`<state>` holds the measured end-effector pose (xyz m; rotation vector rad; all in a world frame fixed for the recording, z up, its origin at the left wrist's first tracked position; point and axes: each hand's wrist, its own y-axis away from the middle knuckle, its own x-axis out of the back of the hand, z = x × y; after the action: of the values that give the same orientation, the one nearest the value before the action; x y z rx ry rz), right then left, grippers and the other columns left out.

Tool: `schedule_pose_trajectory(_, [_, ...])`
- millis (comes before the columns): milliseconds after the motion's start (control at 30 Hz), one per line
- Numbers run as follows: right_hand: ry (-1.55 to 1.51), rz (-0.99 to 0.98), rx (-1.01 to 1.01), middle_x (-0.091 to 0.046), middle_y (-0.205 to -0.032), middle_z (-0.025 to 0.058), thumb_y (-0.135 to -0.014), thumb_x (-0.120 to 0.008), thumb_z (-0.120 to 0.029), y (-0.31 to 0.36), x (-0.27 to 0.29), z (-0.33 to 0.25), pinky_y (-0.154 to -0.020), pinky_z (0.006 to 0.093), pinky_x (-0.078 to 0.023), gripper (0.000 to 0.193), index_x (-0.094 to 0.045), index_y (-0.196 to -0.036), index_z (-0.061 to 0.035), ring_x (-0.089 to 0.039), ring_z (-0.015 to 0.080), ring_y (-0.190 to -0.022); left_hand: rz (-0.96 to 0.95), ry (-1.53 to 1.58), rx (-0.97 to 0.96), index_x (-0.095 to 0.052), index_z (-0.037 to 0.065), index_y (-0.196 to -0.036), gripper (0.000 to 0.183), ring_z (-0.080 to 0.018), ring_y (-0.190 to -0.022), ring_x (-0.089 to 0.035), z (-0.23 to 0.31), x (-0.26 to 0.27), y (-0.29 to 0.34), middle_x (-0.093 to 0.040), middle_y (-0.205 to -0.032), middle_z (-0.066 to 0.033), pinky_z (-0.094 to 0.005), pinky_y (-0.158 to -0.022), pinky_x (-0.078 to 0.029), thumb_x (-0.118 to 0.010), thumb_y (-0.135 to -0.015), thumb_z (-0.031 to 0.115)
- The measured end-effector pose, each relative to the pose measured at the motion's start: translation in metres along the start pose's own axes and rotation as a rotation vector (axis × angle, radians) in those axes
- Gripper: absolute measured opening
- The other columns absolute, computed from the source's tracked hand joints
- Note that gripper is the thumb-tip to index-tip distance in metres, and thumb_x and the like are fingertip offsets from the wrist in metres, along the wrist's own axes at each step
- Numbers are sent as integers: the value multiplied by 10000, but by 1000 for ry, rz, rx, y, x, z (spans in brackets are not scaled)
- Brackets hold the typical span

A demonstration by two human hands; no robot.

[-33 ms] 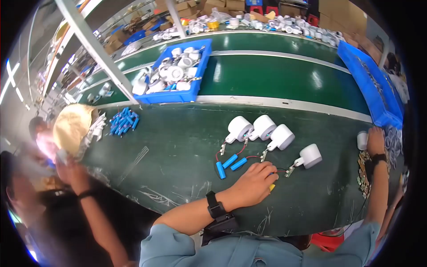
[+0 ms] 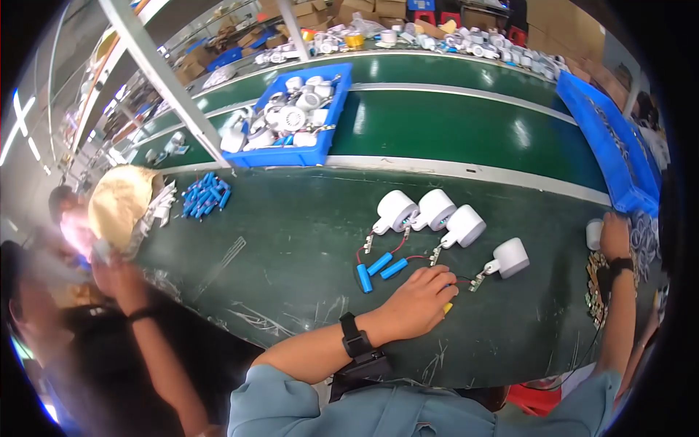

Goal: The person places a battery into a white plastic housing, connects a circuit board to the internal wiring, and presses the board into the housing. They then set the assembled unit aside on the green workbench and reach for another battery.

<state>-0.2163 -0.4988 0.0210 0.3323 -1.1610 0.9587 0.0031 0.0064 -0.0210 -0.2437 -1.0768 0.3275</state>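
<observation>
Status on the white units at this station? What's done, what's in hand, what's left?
Done, apparently: three white units lie in a row with wires and small boards attached. In hand: the left hand rests on the wires of a fourth unit, something yellow under its fingers; the right hand grips another white part. Left: three blue cells lie loose beside the wires, and a blue bin holds more units.

yellow item (image 2: 446,308) under left hand (image 2: 416,302)

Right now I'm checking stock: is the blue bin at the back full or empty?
Partly full: the blue bin holds a loose heap of white round parts about up to its rim.
</observation>
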Motion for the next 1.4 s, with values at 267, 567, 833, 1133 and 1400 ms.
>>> schedule_pose_trajectory(267, [-409,59,-140,-499,-1264,215,-752,-459,158,17,-51,25,-911,505,-437,490,-461,-1195,-51,-515,469,-1132,484,-267,-169,-656,18,-1046,323,-295,-993,-630,8,84,-13,-643,-1100,-112,-410,-844,-512,-689,-725,33])
schedule_pose_trajectory(567, [-326,-114,-242,-585,-1215,255,-801,-591,-26,21,-61,45,-1000,454,-430,391,-584,-1191,-47,-515,431,-1196,433,-870,989,-556,4,-1191,438,-398,-1112,-564,-254,213,140,-579,-1209,-212,-460,-935,-475,-670,-833,229])
schedule_pose_trajectory(833, [-143,-257,-195,-668,-965,230,-803,-647,-141,33,-25,7,-843,489,-511,163,-687,-908,-23,-631,426,-945,351,-784,1296,-584,51,-1128,356,-368,-1091,-579,-280,200,172,-623,-1135,-164,-504,-861,-484,-665,-843,248])
schedule_pose_trajectory(1133, [-495,-233,-88,-646,-805,254,-703,-658,-72,69,32,-53,-711,479,-499,121,-667,-774,25,-621,435,-800,85,-446,1066,-607,55,-1018,316,-349,-903,-622,-171,180,149,-610,-1011,-167,-449,-776,-505,-721,-763,202])
schedule_pose_trajectory(1400, [-1090,-424,-198,-651,-683,113,-854,-612,-122,113,85,-125,-547,309,-479,148,-639,-816,18,-628,186,-601,375,-225,737,-661,3,-1084,263,-221,-845,-621,-83,138,126,-638,-973,-115,-302,-742,-504,-633,-822,-2])
